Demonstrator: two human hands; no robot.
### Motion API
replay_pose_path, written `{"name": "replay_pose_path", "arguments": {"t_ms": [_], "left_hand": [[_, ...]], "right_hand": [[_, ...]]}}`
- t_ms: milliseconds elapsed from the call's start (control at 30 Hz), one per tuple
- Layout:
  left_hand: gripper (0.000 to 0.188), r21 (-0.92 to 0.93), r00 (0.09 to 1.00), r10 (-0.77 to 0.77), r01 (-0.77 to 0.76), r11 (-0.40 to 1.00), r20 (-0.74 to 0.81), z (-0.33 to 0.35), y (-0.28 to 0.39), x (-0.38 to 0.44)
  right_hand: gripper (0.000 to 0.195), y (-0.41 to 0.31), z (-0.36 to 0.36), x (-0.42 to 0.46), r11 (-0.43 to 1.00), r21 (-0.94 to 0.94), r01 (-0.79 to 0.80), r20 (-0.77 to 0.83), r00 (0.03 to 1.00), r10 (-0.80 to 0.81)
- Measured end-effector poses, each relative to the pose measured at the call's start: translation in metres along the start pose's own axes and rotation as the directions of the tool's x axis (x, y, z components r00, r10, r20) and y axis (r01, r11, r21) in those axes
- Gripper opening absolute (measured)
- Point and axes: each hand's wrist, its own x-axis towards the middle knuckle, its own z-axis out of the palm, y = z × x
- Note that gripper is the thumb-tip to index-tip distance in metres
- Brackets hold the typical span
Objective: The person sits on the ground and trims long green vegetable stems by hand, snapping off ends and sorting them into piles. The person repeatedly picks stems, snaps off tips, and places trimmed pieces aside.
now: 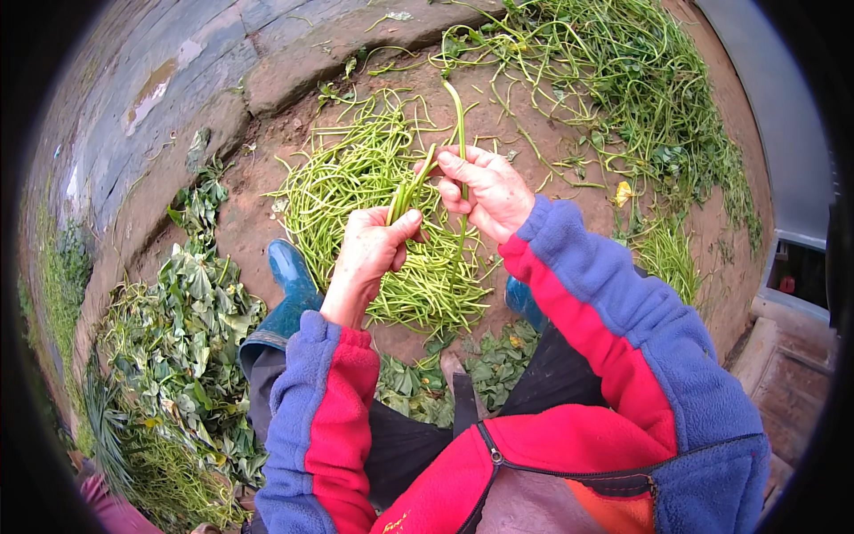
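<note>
My left hand (380, 243) is closed around a small bunch of short green stalks (402, 200), which stick up past the thumb. Just to its right, my right hand (484, 190) pinches one long green stalk (460, 120) between thumb and fingers; the stalk runs upright through the grip and hangs below it. The right fingertips come close to the tops of the bunch, and whether they touch it I cannot tell. Beneath both hands a loose heap of trimmed green stalks (353, 160) lies on the bare ground between my boots.
A large tangle of leafy vines (640, 87) lies at the upper right. Stripped leaves (193, 334) are piled left of my blue rubber boot (293, 287), with more leaves (507, 360) between my legs. A stone edge (293, 80) borders wet paving. Another person's sleeve (110, 500) shows at lower left.
</note>
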Motion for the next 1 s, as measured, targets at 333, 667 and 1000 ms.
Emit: {"name": "replay_pose_path", "arguments": {"t_ms": [333,667,1000], "left_hand": [[0.012,0.094,0.998,-0.064,0.061,0.994,0.027,0.002,-0.001,0.002],[0.017,0.016,0.999,-0.01,0.009,1.0,0.035,0.003,-0.009,0.002],[0.02,0.039,0.962,0.263,-0.26,0.965,-0.072,0.002,-0.01,0.008]], "right_hand": [[0.015,-0.005,0.0,-0.001,0.999,0.029,-0.019,0.025,1.0,0.018],[0.015,-0.003,-0.005,0.007,0.985,0.168,0.03,0.075,0.996,-0.043],[0.013,-0.001,0.001,0.003,0.98,0.194,-0.053,0.158,0.987,0.022]]}}
